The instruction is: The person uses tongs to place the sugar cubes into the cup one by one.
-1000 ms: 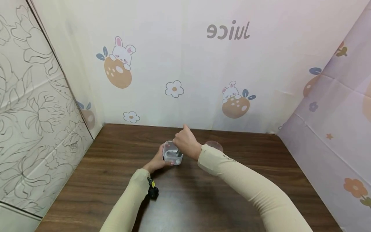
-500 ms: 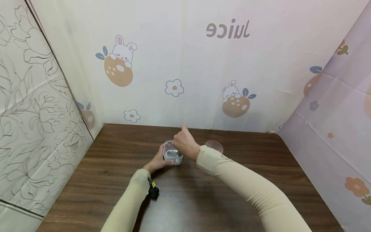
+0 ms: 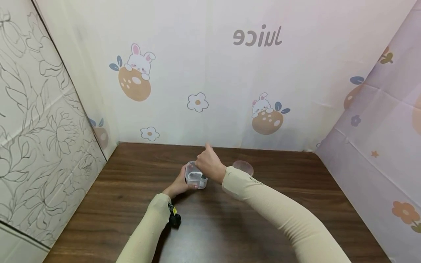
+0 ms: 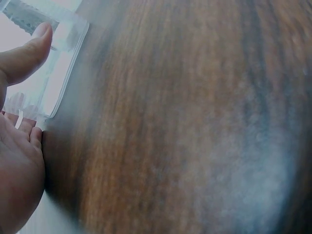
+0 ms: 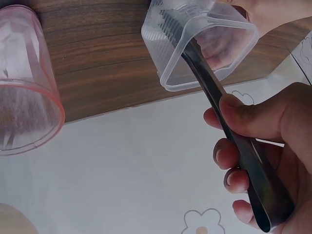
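My left hand grips a clear, square plastic container near the table's back. In the left wrist view the thumb lies along one wall and the other fingers reach around the base. My right hand is above the container's right side. It holds dark metal tongs, with the thumb on one arm and the fingers curled round the other. Ridged tongs ends reach inside the container, seen through its wall in the right wrist view. My right hand hides part of the container's opening in the head view.
A clear cup with a pinkish rim stands to the right of the container, partly behind my right wrist in the head view. The dark wooden table ends at a patterned wall cloth, close behind both hands.
Both hands and the container stay nearly in place. My right hand has shifted very slightly left, and the head view has tilted a little. The floral panel at left has shifted.
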Demonstrator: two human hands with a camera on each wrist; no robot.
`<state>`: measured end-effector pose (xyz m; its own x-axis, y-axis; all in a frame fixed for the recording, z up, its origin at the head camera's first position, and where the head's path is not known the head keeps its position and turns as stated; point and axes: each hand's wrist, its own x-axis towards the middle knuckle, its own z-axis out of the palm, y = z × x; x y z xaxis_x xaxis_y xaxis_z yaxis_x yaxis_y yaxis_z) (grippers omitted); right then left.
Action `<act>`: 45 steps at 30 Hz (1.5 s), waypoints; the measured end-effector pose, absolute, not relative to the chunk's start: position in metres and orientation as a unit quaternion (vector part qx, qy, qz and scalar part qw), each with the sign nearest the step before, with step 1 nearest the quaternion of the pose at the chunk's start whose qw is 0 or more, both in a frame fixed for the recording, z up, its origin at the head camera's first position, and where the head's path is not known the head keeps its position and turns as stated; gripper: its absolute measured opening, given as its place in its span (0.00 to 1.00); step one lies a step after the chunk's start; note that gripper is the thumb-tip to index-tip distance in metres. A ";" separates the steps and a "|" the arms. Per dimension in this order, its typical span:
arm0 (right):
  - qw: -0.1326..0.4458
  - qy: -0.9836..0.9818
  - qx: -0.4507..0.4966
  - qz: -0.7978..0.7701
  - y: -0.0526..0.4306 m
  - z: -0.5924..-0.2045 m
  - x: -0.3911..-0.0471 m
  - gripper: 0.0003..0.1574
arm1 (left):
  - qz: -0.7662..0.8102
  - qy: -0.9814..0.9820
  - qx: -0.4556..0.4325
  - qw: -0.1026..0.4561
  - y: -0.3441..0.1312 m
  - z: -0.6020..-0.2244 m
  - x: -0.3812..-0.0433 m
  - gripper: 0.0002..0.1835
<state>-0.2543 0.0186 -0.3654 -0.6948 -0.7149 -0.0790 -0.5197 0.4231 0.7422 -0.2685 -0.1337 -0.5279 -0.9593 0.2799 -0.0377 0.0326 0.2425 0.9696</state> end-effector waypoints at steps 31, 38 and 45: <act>0.176 -0.859 0.389 -0.283 0.044 -0.354 -0.254 0.11 | 0.625 0.767 0.128 0.066 -0.131 -0.521 -0.263 0.53; 0.183 -0.861 0.391 -0.268 0.057 -0.348 -0.250 0.14 | 0.614 0.778 0.114 0.071 -0.132 -0.530 -0.265 0.53; 0.212 -0.863 0.396 -0.230 0.074 -0.342 -0.247 0.19 | 0.613 0.778 0.122 0.064 -0.131 -0.530 -0.265 0.53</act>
<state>-0.2472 0.0740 -0.3418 -0.5957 -0.7818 0.1845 -0.5863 0.5802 0.5653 -0.2655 -0.1312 -0.5299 -0.9620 0.2682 0.0508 0.1124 0.2196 0.9691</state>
